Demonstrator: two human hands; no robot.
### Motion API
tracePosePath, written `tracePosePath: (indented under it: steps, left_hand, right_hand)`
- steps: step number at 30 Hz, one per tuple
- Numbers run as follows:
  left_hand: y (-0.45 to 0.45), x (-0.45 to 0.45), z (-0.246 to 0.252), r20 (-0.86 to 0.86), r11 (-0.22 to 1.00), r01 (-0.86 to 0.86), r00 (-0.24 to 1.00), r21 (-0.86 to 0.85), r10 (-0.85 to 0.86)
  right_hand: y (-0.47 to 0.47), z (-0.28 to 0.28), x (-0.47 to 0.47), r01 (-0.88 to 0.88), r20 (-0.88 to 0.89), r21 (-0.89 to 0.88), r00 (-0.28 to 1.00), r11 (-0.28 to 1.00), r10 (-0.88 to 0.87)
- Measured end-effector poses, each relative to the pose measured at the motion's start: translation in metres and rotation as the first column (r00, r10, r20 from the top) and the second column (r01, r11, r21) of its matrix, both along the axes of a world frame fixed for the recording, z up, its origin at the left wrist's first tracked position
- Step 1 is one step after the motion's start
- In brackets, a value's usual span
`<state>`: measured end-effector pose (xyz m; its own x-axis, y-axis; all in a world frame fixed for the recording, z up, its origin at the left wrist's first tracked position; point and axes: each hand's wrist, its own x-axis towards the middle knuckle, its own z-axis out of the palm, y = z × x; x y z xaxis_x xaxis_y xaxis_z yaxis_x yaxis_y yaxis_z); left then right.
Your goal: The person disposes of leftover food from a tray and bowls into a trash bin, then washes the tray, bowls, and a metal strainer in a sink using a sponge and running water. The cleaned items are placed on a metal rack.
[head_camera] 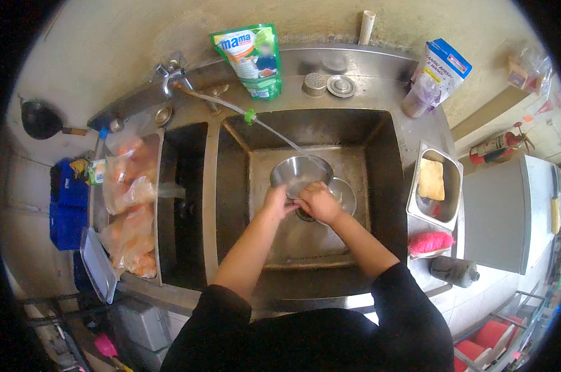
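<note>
Over the large steel sink basin [308,246], both hands are at a round stainless-steel bowl [293,169]. My left hand [276,202] grips the bowl's near left side. My right hand [318,201] is at its near right rim, fingers curled; whether it grips the rim or something small is hidden. From a tap [171,79] at the back left, a clear hose [222,103] with a green clamp [250,116] sends water into the bowl. A second, pale round container [348,194] lies partly under the bowl and my right hand, on the basin floor.
Bagged orange-looking food [134,228] lies left of the narrow basin [183,232]. Behind stand a green Mama pouch [255,65], a strainer cup [315,84] and a drain cover [341,86]. At right are a steel pan [414,204] with a sponge [431,180], a pink scrubber [430,242] and a bottle [454,271].
</note>
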<state>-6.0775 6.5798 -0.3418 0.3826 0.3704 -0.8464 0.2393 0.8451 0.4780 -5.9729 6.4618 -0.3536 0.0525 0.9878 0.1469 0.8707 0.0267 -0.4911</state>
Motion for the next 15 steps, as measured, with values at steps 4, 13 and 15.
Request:
tracePosePath:
  steps: [4, 13, 15]
  left_hand:
    - [-0.007, 0.000, -0.026, 0.090, 0.978, -0.038, 0.996, 0.205, 0.020]
    - [0.011, -0.017, -0.042, 0.056, 0.962, 0.182, 0.979, 0.202, -0.197]
    - [0.011, -0.017, -0.040, -0.023, 0.925, 0.254, 0.966, 0.284, -0.259]
  right_hand:
    - [-0.007, 0.007, 0.023, 0.634, -0.461, 0.086, 0.709, 0.769, -0.533]
    - [0.000, -0.039, 0.063, 0.415, -0.687, -0.703, -0.184, 0.578, -0.703]
    - [-0.002, -0.033, 0.053, 0.753, -0.568, -0.412, 0.229, 0.513, -0.791]
